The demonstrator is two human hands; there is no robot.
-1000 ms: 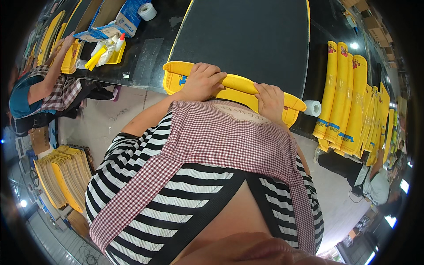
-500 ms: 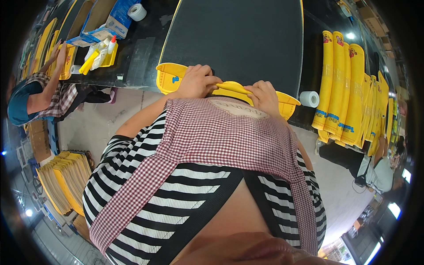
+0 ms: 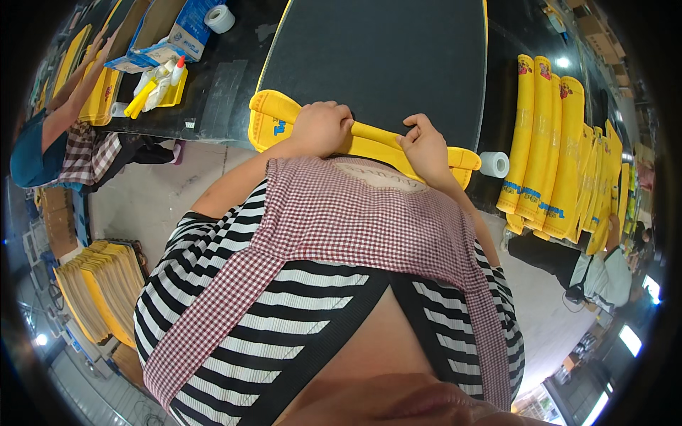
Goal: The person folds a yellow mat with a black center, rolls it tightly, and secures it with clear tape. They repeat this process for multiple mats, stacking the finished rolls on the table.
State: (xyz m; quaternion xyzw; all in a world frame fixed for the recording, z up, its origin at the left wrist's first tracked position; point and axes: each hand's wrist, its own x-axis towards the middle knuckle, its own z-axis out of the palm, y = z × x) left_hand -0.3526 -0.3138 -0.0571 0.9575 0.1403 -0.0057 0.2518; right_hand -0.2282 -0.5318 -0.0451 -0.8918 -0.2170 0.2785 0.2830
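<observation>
A long mat [image 3: 383, 64] lies black side up on the table before me, its yellow face showing where the near end is folded over into a loose roll [image 3: 376, 133]. My left hand [image 3: 323, 128] is closed over the left part of this roll, fingers curled onto its far side. At the right part, my right hand [image 3: 424, 148] touches the roll with the thumb and heel, its thumb and index finger apart over the black surface. Flared yellow ends of the roll stick out past both hands.
Rolled yellow mats [image 3: 543, 142] lie side by side on the right, near a white tape roll [image 3: 494, 165]. At upper left are a blue carton [image 3: 188, 32], another tape roll [image 3: 219, 19] and a yellow tray [image 3: 177, 92] with bottles. A co-worker [image 3: 53, 142] works at far left; stacked mats [image 3: 99, 287] stand behind.
The folded yellow end has turned further over and lies flatter. My right hand has loosened, its index finger lifting away from the roll. The co-worker's arms at left have reached farther forward.
</observation>
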